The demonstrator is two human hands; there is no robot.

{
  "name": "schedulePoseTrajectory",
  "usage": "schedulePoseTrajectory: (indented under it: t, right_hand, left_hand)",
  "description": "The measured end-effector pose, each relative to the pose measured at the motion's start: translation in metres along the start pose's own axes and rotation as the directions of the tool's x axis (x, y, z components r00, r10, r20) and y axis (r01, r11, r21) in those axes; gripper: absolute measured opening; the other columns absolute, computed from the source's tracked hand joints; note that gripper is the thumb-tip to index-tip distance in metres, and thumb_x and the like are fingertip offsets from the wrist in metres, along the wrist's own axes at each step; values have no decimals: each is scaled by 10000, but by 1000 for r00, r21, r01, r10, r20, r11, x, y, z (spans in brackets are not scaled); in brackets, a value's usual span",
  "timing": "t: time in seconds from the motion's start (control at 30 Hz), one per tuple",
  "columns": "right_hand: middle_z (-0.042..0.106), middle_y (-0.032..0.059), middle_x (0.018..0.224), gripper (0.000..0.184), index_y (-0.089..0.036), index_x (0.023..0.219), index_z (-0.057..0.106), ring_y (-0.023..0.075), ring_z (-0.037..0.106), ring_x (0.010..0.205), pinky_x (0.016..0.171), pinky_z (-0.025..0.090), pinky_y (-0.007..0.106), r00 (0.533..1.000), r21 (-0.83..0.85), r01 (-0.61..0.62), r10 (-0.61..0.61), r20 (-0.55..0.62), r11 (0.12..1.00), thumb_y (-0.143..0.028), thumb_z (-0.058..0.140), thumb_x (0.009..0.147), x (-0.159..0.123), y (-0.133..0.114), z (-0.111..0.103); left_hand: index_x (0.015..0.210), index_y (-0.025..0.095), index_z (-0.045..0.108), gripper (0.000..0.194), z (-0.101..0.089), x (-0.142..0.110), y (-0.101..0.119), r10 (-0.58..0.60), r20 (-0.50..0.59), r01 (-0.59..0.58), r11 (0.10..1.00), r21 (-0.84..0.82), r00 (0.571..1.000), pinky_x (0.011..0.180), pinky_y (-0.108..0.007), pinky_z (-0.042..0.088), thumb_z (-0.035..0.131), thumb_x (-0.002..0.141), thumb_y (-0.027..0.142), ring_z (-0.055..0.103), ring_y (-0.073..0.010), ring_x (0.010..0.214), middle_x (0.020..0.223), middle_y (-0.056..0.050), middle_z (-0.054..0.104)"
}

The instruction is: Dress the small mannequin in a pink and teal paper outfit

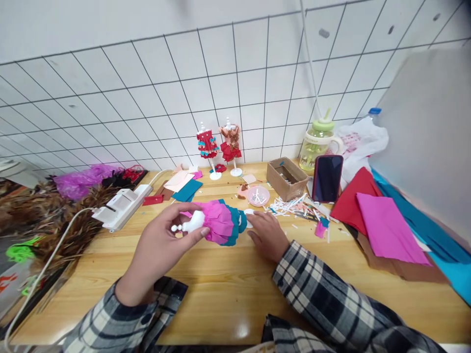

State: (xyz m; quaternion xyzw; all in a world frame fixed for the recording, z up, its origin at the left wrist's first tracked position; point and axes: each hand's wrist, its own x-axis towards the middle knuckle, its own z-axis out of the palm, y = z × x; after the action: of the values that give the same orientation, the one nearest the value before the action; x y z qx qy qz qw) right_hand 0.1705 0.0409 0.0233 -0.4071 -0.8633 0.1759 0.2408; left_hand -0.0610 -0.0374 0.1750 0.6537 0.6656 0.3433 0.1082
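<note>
My left hand [158,247] is closed around the white body of a small mannequin figure [193,223] lying sideways just above the wooden table [228,289]. The figure wears a ruffled paper skirt [222,224] in pink with a teal layer at its hem. My right hand [267,234] rests on the table right of the skirt, knuckles up, fingers curled near a small white piece [249,212] by the skirt's hem. What those fingers hold, if anything, is hidden.
Two dressed white mannequins [220,142] stand by the tiled wall. A cardboard box [286,177], pink dish [258,195], phone [327,177], green bottle [319,142], paper scraps [298,206] and paper sheets [386,225] lie right. A power strip [123,206] and feathers [55,215] lie left.
</note>
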Motion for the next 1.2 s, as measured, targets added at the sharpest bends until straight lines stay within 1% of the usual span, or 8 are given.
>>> schedulePoseTrajectory:
  t: [0.17,0.27,0.33,0.43,0.53,0.67,0.83,1.2]
  right_hand:
    - [678,45,1156,225,-257,1117,614,258,494,1224,1112,195,519,997,50,10,-13,70,999,-277,591,894,3,-11,10]
    - [697,23,1000,133,-230,933,636,210,575,1073,1104,197,503,995,98,1,-11,103,995,-213,504,940,4,-11,11]
    - [686,20,945,190,-210,888,615,188,592,1010,1095,206,492,996,145,2,-15,92,990,-169,442,955,4,-9,11]
    - [666,22,915,214,-197,861,588,178,590,989,1094,203,487,996,225,44,-59,60,973,-139,401,949,2,-7,10]
    - [665,12,872,238,-199,816,582,173,594,932,1093,204,488,989,309,116,-140,55,944,-135,388,937,0,-9,9]
    - [696,15,866,296,-198,733,583,172,601,849,977,352,406,965,477,164,-241,105,863,-172,371,939,-1,-14,9]
    - [716,31,912,316,-196,714,610,167,614,842,805,432,299,939,626,120,-292,179,771,-223,390,938,-3,-19,10]
    - [688,9,765,281,-201,771,632,169,586,783,800,404,302,935,536,208,-327,135,818,-187,402,932,-4,-10,13]
  left_hand:
    - [1017,230,656,487,-13,19,13,-129,51,131,991,-37,990,493,-251,469,726,673,569,579,-122,566,1061,-36,665]
    - [1024,216,663,515,-16,28,14,-145,55,145,989,-7,988,483,-262,449,675,697,614,567,-139,549,951,-37,675]
    - [1031,215,680,523,-19,31,11,-80,50,81,997,-18,996,537,-284,465,613,736,642,605,-194,662,911,-53,677]
    - [1015,236,702,456,-22,33,2,51,65,-39,985,-168,997,715,-318,507,633,750,602,595,-293,1029,1119,-90,664]
    - [1027,261,685,385,-19,30,-7,47,107,1,913,-408,993,804,-332,521,753,706,463,553,-306,1151,1278,-82,606]
    - [1119,238,648,495,-9,25,-13,12,190,113,768,-630,982,728,-333,543,794,677,409,627,-289,1006,1212,-115,638]
    - [1025,226,660,346,-6,22,-10,-23,114,94,732,-675,993,785,-320,523,778,715,326,619,-267,1038,1149,-93,667]
    - [930,225,585,261,-1,8,-17,22,95,56,668,-742,995,780,-277,474,759,737,238,590,-172,877,866,-18,633]
